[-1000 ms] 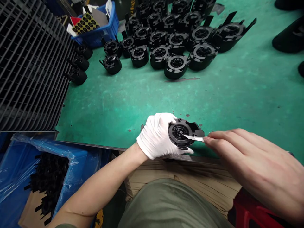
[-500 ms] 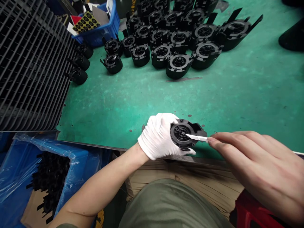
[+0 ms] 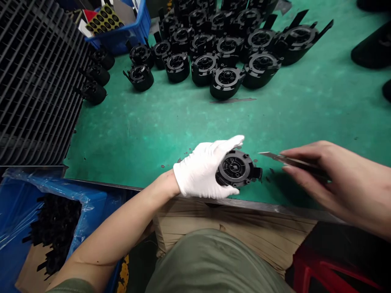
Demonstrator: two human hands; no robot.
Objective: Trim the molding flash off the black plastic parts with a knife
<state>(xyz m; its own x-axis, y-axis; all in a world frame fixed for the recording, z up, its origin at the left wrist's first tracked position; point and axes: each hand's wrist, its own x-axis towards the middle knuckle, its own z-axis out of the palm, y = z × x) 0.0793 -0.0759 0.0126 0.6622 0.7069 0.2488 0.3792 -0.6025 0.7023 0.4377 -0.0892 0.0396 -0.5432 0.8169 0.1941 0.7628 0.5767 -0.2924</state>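
Note:
Near the front edge of the green bench, my left hand [image 3: 207, 169], in a white glove, curls around a round black plastic housing [image 3: 235, 167]. Its index finger is raised off the far side, and its thumb lies along the near side. The housing's ringed face points up, with a small square boss in the middle and a tab on the right. My bare right hand [image 3: 330, 179] grips a craft knife [image 3: 301, 163] to the right of the housing. The blade points left, apart from the part. The knife's rear end is hidden in the palm.
Several similar black housings [image 3: 227, 77] stand at the back of the green bench [image 3: 159, 122]. A blue bin [image 3: 134, 34] with sticker sheets is behind left. Black grating [image 3: 36, 81] borders the left side. A blue crate [image 3: 94, 199] holds black parts below left. Small dark scraps [image 3: 269, 178] lie beside the housing.
The knife has left the housing's centre and moved right, now turned with its dark handle showing. The housing has turned within my left hand, whose index finger has lifted.

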